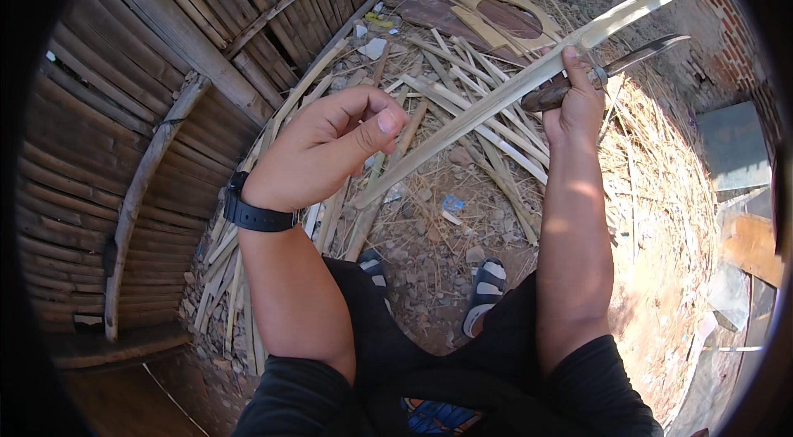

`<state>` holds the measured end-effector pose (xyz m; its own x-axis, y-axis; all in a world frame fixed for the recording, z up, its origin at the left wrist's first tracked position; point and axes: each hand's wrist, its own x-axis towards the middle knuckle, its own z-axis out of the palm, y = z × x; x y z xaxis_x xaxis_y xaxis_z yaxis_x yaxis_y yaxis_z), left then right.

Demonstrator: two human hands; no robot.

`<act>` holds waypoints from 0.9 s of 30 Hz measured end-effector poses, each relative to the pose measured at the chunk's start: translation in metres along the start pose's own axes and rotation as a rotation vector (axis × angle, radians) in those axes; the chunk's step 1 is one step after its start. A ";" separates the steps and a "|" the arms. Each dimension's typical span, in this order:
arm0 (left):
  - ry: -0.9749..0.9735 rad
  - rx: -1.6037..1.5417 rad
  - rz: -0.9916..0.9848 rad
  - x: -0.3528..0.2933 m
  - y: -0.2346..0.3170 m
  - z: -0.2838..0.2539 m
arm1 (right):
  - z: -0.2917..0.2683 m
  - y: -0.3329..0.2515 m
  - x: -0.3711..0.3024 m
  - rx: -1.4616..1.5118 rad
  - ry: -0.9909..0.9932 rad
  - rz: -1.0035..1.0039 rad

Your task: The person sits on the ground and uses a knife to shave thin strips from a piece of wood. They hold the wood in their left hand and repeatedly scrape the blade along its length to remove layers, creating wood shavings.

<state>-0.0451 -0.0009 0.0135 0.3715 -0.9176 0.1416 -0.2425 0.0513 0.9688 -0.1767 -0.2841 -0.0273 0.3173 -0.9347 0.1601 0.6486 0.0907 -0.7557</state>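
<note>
My right hand (574, 106) is raised on the right, closed round the dark handle of a knife (640, 54). Its curved blade points away to the upper right. The thumb of that same hand pins a long pale bamboo strip (487, 106), which slants from upper right down to lower left. My left hand (330, 140), with a black watch (258, 212) at the wrist, hovers near the strip's lower end. Its fingers are curled in toward the thumb, and nothing shows in them. The inside of that palm is partly hidden.
Split bamboo pieces (483, 135) lie heaped on the ground ahead, among straw and rubble. A board with a round cutout (475, 20) rests at the back. A bamboo wall (91, 164) stands on the left, a brick wall (731, 7) at the far right. My sandalled feet (486, 292) are below.
</note>
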 end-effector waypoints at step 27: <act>0.601 -0.354 0.331 0.056 -0.051 0.036 | -0.077 0.024 0.024 0.401 0.231 0.291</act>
<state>-0.0441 -0.0695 -0.0351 0.7769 -0.4660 0.4234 -0.1625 0.5012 0.8499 -0.2064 -0.3308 -0.0903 0.3922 -0.8985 -0.1970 0.7839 0.4385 -0.4395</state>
